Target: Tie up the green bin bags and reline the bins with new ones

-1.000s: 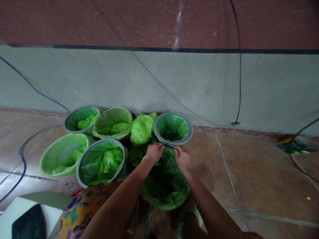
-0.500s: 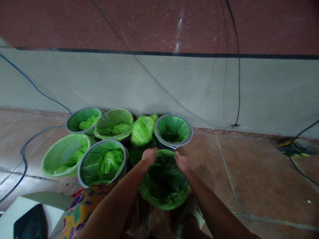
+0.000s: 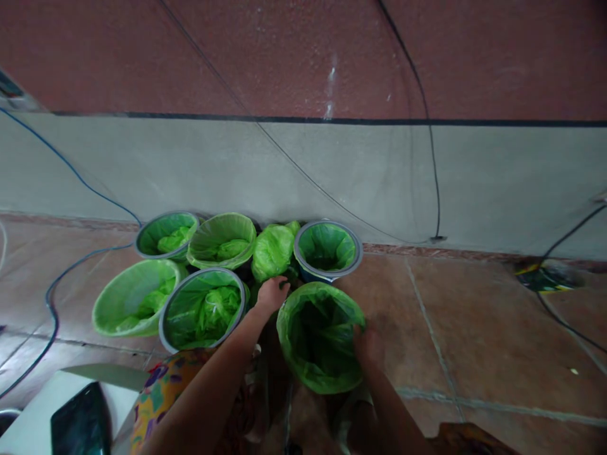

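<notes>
Right hand (image 3: 370,347) touches the green-lined bin (image 3: 320,383), left hand (image 3: 272,294) curls beside it, each grip's closure unclear.

Six green-lined bins (image 3: 327,374): three far, three near; three show grey rims (image 3: 359,252), three have covered rims (image 3: 318,288). One bulging green bag (image 3: 272,251), two hands (image 3: 272,295), one dark flat object (image 3: 80,422).

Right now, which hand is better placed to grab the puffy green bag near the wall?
Probably the left hand: it's close to the puffy green bag. The right hand is farther off, at the right edge of the front bin.
</notes>
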The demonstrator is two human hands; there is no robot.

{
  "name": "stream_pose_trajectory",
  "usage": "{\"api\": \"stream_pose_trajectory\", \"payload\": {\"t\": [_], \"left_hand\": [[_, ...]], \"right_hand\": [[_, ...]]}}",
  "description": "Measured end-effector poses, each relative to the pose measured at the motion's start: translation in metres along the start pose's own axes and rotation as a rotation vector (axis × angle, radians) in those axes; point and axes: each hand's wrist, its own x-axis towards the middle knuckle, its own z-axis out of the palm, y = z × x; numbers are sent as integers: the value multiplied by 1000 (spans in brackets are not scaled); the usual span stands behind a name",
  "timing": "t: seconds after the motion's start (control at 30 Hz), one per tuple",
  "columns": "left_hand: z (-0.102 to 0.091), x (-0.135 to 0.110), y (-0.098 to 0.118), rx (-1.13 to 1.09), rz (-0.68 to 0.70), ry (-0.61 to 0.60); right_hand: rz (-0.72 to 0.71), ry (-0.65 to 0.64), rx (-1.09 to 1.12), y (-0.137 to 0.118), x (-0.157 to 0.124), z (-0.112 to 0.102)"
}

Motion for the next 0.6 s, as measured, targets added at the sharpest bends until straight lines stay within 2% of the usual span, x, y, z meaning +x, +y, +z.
{"api": "stream_pose_trajectory", "payload": {"t": [0.07, 0.13, 0.17, 0.27, 0.33, 0.43, 0.6], "left_hand": [[11, -1, 10, 6, 72, 23], [24, -1, 22, 26, 173, 29], [30, -1, 28, 41, 220, 27], [46, 2, 42, 105, 274, 2], [54, 5, 48, 152, 259, -29], [62, 8, 48, 187, 230, -61], [70, 9, 40, 216, 197, -90]], "right_hand": [[-33, 135, 42, -8, 0, -9], [-160, 245, 125, -25, 11, -18], [-258, 250, 171, -35, 20, -22], [-493, 163, 196, -66, 51, -25], [-561, 90, 162, -79, 69, -20], [-546, -14, 93, -84, 84, -5], [-500, -130, 57, -70, 89, 14]]}}
